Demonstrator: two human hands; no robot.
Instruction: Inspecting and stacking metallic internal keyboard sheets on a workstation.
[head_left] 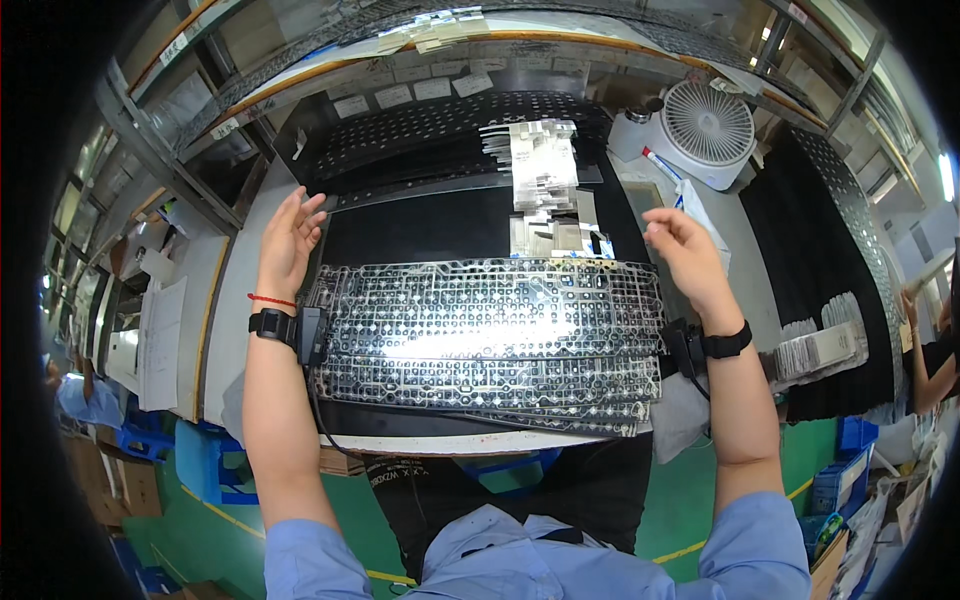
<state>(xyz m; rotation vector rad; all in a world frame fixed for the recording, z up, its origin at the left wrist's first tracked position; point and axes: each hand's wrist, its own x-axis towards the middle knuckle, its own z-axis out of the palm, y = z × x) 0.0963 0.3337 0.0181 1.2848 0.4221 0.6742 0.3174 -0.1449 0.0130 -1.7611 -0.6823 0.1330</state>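
Note:
A stack of clear keyboard membrane sheets (480, 300) with printed circuit traces lies on the workbench in front of me, the lower sheets fanned toward the near edge. My left hand (288, 245) is raised by the stack's far left corner, fingers stretched and slightly apart, with nothing in it. Past the far right corner hovers my right hand (688, 250), fingers loosely bent and holding nothing visible. Behind the stack lie black sheets (420, 228), partly covered by a pile of silvery-white flat tails (545, 175). Each wrist wears a black strap with a small cabled device.
A white fan (708, 125) and a bottle (630, 132) stand at the back right, near a red-capped marker (660, 162). On the right, more black sheets (810, 250) carry a bundle of white tails (822, 345). A metal shelf (350, 75) spans the back.

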